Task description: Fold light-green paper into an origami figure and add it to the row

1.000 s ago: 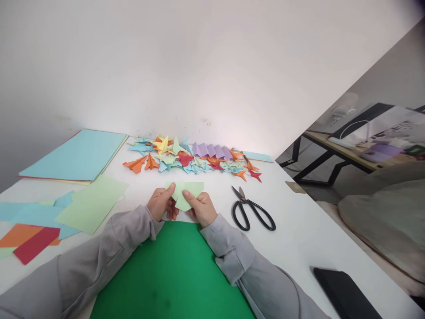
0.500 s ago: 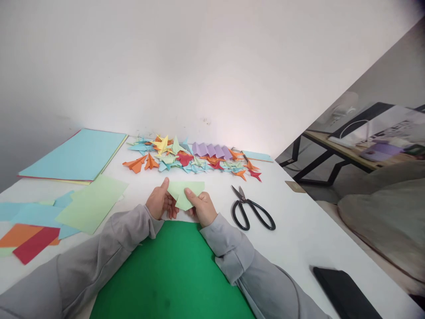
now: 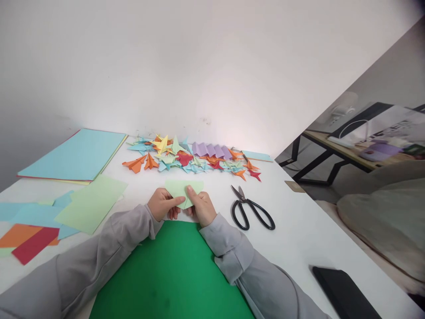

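Between my two hands is a small light green sheet of paper (image 3: 175, 187), its lower part folded in toward the middle. My left hand (image 3: 163, 204) pinches it from the left, thumb stretched across the folded flap. From the right, my right hand (image 3: 203, 206) grips the same paper with the thumb on its front. The fingers behind the paper are partly hidden. Both hands are above the white table, just past the far edge of a green mat (image 3: 166, 270). Black-handled scissors (image 3: 245, 201) lie partly open to the right of my right hand.
Folded paper planes (image 3: 184, 158) in several colours lie along the wall, with a pleated purple paper (image 3: 212, 151) among them. At left are a stack of large sheets (image 3: 75, 155) and loose coloured pieces (image 3: 93, 204). A black flat object (image 3: 343, 290) lies at the right front.
My left thumb has come down from the paper's upper left edge onto the folded flap. The left flap now lies folded in. My right hand stays nearly in place.
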Tool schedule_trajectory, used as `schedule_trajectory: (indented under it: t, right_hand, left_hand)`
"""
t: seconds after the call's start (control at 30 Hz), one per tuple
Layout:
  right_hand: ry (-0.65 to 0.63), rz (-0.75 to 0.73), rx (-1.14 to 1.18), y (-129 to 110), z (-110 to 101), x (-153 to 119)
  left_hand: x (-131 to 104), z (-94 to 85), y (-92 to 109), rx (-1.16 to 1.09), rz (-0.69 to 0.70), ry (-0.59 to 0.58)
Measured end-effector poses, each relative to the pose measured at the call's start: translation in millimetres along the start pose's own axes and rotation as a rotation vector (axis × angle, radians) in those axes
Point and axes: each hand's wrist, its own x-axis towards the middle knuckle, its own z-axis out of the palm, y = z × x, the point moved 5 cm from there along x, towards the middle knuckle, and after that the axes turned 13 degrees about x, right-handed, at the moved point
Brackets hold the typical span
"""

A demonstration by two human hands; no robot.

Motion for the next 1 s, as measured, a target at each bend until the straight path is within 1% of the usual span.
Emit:
schedule_trajectory:
  t: [0.07,0.17,0.23,0.33,0.5,0.6,0.67,0.8,0.87,0.93,1.0]
  right_hand:
    - [0.061,0.005,0.033,2.2,-4.0,1.9]
    - [0.159,-0.029,0.129,3.5,-10.4,4.8]
    - [0.169,-0.060,0.160,3.1,-11.4,6.0]
    - [0.156,-0.086,0.139,1.5,-10.5,5.8]
    - [0.203,-0.093,0.082,-1.1,-10.6,3.7]
    - [0.228,-0.065,0.076,-0.8,-11.2,3.6]
    - [0.219,-0.045,0.089,-0.1,-11.2,3.9]
    - [0.086,-0.054,0.105,-0.5,-6.3,4.3]
    - [0.048,-0.066,0.124,-0.7,-4.3,3.8]
    - [0.058,-0.066,0.144,-0.2,-3.9,3.4]
    - [0.101,-0.046,0.147,1.5,-4.8,3.3]
  left_hand:
    - [-0.1,-0.1,-2.0,-0.011,-0.014,-0.001]
    - [0.9,-1.0,-5.5,-0.052,-0.032,0.017]
    - [1.1,-1.3,-5.5,-0.057,-0.030,0.029]
    - [0.1,-0.8,-2.0,-0.001,-0.014,0.039]
    - [-1.3,3.1,2.3,0.099,0.016,-0.012]
    - [-0.9,4.1,1.3,0.120,0.020,-0.041]
    - [-0.4,4.0,0.8,0.116,0.020,-0.053]
    - [0.1,3.9,1.6,0.098,0.020,-0.076]
    - [0.0,3.9,1.8,0.100,0.017,-0.083]
    - [-0.1,4.0,1.3,0.105,0.017,-0.089]
    - [-0.2,4.5,0.4,0.114,0.022,-0.101]
